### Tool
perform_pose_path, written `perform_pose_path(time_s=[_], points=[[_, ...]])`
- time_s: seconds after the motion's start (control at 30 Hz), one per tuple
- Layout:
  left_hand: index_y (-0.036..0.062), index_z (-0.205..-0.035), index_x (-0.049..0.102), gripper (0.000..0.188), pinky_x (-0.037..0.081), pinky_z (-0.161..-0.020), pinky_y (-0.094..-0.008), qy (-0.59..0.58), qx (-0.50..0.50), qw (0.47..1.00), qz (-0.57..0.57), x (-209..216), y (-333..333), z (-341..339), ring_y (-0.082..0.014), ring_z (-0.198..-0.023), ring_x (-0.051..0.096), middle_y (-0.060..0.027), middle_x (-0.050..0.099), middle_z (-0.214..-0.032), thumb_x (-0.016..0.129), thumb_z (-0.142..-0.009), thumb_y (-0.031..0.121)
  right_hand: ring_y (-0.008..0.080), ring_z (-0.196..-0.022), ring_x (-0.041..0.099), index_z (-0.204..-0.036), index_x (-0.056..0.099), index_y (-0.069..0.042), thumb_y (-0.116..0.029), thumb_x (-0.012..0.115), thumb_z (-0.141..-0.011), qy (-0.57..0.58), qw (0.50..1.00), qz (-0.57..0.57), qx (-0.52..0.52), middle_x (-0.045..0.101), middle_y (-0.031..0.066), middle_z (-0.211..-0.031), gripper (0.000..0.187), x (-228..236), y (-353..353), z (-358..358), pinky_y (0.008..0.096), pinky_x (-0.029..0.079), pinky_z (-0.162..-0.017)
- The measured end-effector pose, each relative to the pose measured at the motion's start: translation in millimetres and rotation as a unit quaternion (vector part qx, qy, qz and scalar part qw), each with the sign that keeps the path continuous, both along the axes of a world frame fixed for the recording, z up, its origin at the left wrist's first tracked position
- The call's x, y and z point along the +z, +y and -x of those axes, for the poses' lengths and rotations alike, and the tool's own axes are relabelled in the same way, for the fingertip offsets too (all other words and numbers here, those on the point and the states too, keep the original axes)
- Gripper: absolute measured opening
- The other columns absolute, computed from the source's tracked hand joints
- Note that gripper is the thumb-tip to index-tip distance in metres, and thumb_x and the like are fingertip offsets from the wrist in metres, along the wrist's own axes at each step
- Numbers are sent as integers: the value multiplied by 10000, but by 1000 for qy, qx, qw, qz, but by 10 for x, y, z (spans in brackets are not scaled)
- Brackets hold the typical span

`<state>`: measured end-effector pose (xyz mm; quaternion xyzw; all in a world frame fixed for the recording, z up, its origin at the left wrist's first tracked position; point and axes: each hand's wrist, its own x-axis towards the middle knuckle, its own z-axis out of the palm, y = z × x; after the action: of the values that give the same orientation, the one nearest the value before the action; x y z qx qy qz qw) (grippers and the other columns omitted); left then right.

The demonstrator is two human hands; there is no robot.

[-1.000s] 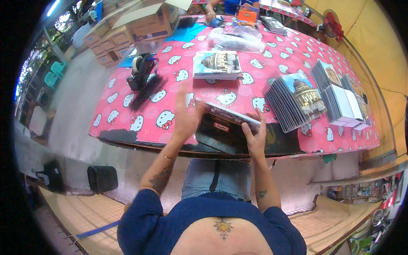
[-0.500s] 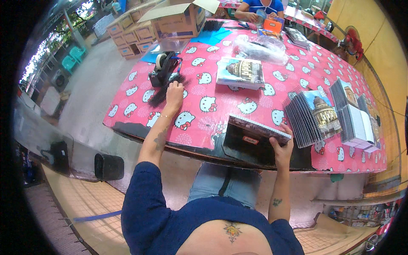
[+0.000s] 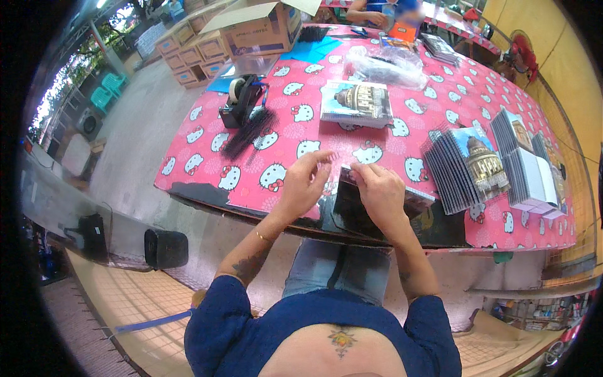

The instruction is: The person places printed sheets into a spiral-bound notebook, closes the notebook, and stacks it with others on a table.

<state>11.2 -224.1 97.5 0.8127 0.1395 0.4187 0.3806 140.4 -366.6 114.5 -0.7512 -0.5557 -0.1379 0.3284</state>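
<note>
My left hand (image 3: 309, 182) hovers at the left end of a notebook, fingers curled together; a faint thin dark piece shows by its fingertips, too small to make out. My right hand (image 3: 381, 191) pinches the upper left corner of the notebook (image 3: 418, 200), which leans with its edge up over a black board (image 3: 352, 210) at the table's near edge. The right hand covers much of it. Left of the hands lies a loose pile of black spiral binding coils (image 3: 252, 133), beside a black tape dispenser (image 3: 241, 100).
A stack of notebooks (image 3: 355, 103) with a domed building on the cover lies ahead. Fanned spiral notebooks (image 3: 468, 166) and more notebooks (image 3: 531, 179) stand at the right. Clear plastic bags (image 3: 386, 66) and an open carton (image 3: 254, 31) are farther back. Another person (image 3: 370, 16) sits at the far side.
My left hand has come from the black coil pile to the notebook's left end. My right hand has shifted left along the notebook's upper edge to its corner.
</note>
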Motion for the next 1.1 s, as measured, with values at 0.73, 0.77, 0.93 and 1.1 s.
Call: perform_pose_path(time_s=[0.73, 0.77, 0.93, 1.1], points=[[53, -1145, 620, 288, 519, -763, -392, 149, -156, 963, -160, 187, 311, -39, -307, -907, 644, -128, 631, -992, 690, -883, 149, 314, -776, 667, -998, 678, -108, -187, 649, -895, 35, 998, 13, 53, 682, 94, -853, 133, 81, 16, -26, 435, 511, -669], [54, -1135, 617, 276, 520, -758, -397, 163, -157, 960, -168, 104, 324, -58, -317, -920, 640, -128, 629, -993, 683, -889, 159, 314, -774, 667, -999, 669, -104, -185, 637, -903, 35, 998, 9, 61, 681, 92, -856, 129, 72, 17, -33, 439, 511, -665], [73, -1051, 609, 236, 513, -684, -405, 128, -161, 950, -234, 279, 260, -127, -338, -854, 633, -124, 606, -947, 655, -916, 262, 331, -815, 672, -982, 681, -85, -172, 633, -904, 70, 995, -11, 77, 686, 114, -883, 126, 110, -62, -105, 443, 521, -701], [78, -1199, 565, 427, 458, -819, -472, 157, -126, 931, -303, 148, 318, -211, -331, -1001, 585, -133, 558, -1121, 613, -923, 401, 338, -803, 680, -1010, 702, -93, -176, 618, -910, 61, 994, 27, 84, 695, 112, -884, 155, 203, -100, -142, 437, 533, -701]])
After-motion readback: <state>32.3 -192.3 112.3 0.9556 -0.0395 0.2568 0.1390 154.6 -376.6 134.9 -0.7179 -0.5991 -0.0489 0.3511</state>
